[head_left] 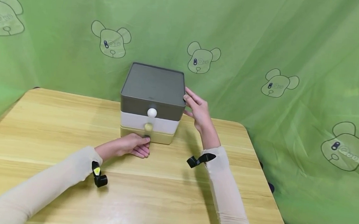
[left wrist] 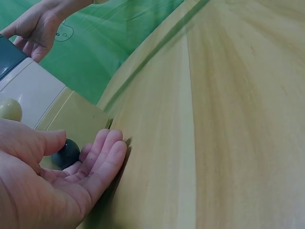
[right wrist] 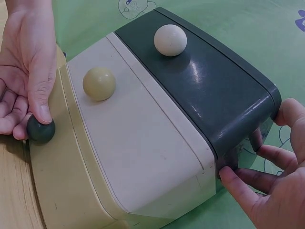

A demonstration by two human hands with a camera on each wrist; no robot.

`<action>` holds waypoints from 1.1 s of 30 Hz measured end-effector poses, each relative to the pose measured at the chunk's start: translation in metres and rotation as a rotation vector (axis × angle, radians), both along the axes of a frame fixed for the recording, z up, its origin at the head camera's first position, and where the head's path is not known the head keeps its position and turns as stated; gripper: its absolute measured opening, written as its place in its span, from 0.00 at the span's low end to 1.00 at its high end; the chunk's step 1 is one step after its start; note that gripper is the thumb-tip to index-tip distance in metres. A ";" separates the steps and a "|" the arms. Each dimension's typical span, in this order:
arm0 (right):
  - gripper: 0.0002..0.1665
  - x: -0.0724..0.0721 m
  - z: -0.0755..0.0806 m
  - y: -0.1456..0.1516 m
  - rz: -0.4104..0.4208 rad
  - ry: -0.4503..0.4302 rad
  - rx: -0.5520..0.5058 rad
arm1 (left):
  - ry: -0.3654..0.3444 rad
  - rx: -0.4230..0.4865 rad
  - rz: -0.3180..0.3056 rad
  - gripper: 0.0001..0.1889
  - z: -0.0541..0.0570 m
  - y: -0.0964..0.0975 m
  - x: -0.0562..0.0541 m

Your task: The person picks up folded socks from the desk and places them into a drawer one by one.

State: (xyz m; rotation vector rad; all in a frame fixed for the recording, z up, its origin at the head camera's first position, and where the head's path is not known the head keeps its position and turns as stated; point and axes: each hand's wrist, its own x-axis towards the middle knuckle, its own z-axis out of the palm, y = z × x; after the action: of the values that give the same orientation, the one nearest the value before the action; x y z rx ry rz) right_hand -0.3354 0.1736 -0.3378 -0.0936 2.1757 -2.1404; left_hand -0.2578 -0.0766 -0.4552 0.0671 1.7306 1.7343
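A small three-tier drawer box (head_left: 154,83) stands at the table's back, with a dark grey top tier, a white middle tier (right wrist: 143,129) and a yellow-beige bottom tier (right wrist: 66,176). Each tier has a round knob: a white knob (right wrist: 170,40), a beige knob (right wrist: 99,83) and a dark green knob (right wrist: 41,130) from top to bottom. My left hand (head_left: 132,145) pinches the dark green knob between thumb and fingers. On the box's right side, my right hand (head_left: 200,112) rests with spread fingers against the wall and the thumb near the top edge. All three drawers look closed.
The box stands on a wooden table (head_left: 147,194) with light grain. Behind and to the right hangs a green curtain (head_left: 236,32) printed with bear heads. A black wrist strap with a camera is on each sleeve.
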 end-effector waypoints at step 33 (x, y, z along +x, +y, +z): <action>0.29 0.007 0.008 0.000 0.015 0.002 0.008 | 0.125 -0.137 -0.042 0.20 0.006 -0.015 0.006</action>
State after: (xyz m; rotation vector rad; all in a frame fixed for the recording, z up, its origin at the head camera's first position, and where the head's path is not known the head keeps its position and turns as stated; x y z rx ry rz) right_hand -0.3287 0.1734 -0.3297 -0.1106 2.1777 -2.1241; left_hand -0.2515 -0.0916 -0.4488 0.1534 1.9201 1.6072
